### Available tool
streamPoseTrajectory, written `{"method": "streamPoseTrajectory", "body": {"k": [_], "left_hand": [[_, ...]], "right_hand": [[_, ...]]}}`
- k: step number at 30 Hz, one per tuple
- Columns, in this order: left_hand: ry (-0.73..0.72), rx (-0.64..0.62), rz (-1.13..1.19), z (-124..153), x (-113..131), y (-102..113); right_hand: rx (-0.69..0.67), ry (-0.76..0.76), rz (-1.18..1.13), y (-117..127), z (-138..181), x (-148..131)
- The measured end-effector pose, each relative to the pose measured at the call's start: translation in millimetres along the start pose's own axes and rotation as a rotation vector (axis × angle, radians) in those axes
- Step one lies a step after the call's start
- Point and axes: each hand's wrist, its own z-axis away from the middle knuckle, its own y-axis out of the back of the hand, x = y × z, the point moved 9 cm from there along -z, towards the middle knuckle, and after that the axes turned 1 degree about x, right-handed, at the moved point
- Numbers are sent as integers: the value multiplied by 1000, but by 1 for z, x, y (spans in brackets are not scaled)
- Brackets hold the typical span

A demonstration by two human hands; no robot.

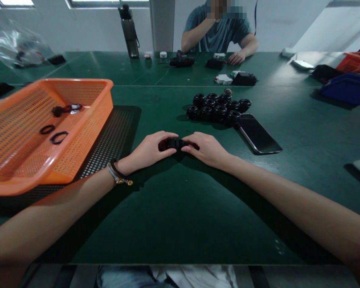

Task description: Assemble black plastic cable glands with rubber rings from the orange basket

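Note:
My left hand (151, 150) and my right hand (205, 149) meet at the middle of the green table (180, 216). Both have their fingers curled round one small black round part (174, 143), held just above the table between them. A cluster of several similar black round parts (217, 107) lies a little beyond my hands, to the right. A bracelet and a black band sit on my left wrist.
An orange mesh basket (24, 160) with a few black rings stands at the left on a black perforated mat (114, 132). A dark phone (258, 134) lies right of my hands. Across the table sits another person (219, 32), beside a bottle (130, 32); blue and orange bins (348, 86) far right.

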Motion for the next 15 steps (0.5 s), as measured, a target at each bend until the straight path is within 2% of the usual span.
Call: {"method": "streamPoseTrajectory", "body": {"k": [8,15], "left_hand": [[38,34,25,0,-5,1],[12,18,18,0,-1,0]], "right_hand": [[128,72,-42,8,5,-2],[135,108,-79,7,6,-3]]}}
